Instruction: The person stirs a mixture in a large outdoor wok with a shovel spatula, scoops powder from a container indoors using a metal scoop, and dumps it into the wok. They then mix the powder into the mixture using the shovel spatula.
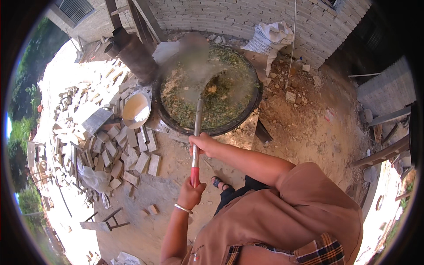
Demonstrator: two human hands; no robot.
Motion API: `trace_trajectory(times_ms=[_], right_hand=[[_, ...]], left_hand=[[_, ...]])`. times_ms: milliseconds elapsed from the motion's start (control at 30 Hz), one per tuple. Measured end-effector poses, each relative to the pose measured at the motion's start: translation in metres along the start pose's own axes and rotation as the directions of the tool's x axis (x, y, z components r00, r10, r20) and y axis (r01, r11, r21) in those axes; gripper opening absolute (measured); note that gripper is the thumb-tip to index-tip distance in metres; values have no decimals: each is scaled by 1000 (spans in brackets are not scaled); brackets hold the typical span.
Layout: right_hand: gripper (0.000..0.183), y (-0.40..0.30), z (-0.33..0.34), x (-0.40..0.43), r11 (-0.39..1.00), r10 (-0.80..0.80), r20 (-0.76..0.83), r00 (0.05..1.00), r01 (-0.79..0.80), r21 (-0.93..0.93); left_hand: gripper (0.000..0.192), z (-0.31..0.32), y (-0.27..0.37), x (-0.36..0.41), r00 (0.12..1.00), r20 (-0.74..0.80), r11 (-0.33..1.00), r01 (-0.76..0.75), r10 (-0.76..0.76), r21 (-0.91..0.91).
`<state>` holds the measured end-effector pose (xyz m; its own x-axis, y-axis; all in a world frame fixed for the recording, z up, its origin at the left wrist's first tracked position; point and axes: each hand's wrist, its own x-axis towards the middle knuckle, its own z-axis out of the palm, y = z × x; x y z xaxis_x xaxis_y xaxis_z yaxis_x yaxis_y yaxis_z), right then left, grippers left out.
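Both hands grip a long metal cooking shovel (198, 116). My left hand (191, 195), with a bangle at its wrist, is closed round the red grip at the near end. Higher up, my right hand (202, 144) holds the bare metal shaft. The shovel's blade lies in chopped green and pale food (179, 99) that fills a very large round wok (208, 134). Some food rests on the blade. Steam and a blurred patch partly hide the far left of the food.
A large pan-like metal ladle (136, 111) rests left of the wok beside loose bricks (111, 149). Behind stand a rusty stovepipe (135, 54) and a white woven sack (268, 38) near the brick wall (212, 16). A small stool (106, 223) stands at lower left.
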<state>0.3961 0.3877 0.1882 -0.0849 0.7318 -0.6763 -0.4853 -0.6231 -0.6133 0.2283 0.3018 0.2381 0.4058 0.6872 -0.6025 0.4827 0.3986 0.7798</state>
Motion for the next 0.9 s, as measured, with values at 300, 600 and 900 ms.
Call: trace_trajectory(times_ms=[300,600,900], right_hand=[[23,-28,-54,9,792,-154,-262,953,277,543],[23,37,5,-11,883,22,9,1000,-24,468],[20,-25,-72,-5,826,-98,-297,950,244,507]], left_hand=[[29,31,75,27,996,15,968,-91,90,233],[24,37,37,-42,978,-104,979,189,-181,80],[16,54,53,36,992,125,1000,-17,13,26]])
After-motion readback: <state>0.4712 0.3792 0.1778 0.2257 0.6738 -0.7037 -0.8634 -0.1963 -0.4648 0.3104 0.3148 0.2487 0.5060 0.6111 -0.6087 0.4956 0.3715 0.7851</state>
